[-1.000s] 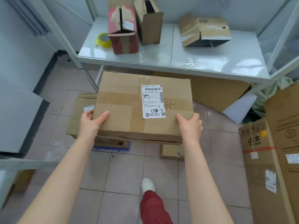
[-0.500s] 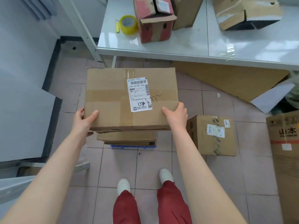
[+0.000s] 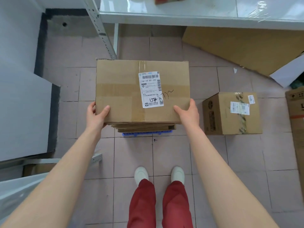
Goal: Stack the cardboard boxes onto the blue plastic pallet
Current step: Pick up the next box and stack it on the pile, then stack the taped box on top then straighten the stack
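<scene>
box held over the pallet stack

you have a cardboard box [image 3: 125,91] gripped in both hands, seen from above with its taped top facing you. your left hand [image 3: 96,115] clamps the near left corner, thumb [image 3: 105,109] lying flat on the top face and the other fingers wrapped round the side out of sight. your right hand [image 3: 189,112] mirrors it on the near right corner, thumb on top, palm against the side wall. both hands are closed firmly on the box.

a white shipping label [image 3: 151,89] with barcodes sits on the right half of the top, with a black handwritten scrawl running off its lower right edge onto the cardboard.

directly beneath the box, the near edges of flattened cardboard layers [image 3: 144,127] show, and under those a strip of the blue plastic pallet [image 3: 146,133] on the tiled floor [image 3: 164,153]. whether the held box touches the layers below or hangs just above them cannot be told from this angle.

a second, smaller box [image 3: 230,114] stands on the floor to the right, well apart from the pallet. the front edge of a white bench [image 3: 197,18] runs across the top of the view, with a large cardboard sheet [image 3: 238,46] lying beneath it. your white shoes [image 3: 141,174] stand near the pallet.
</scene>
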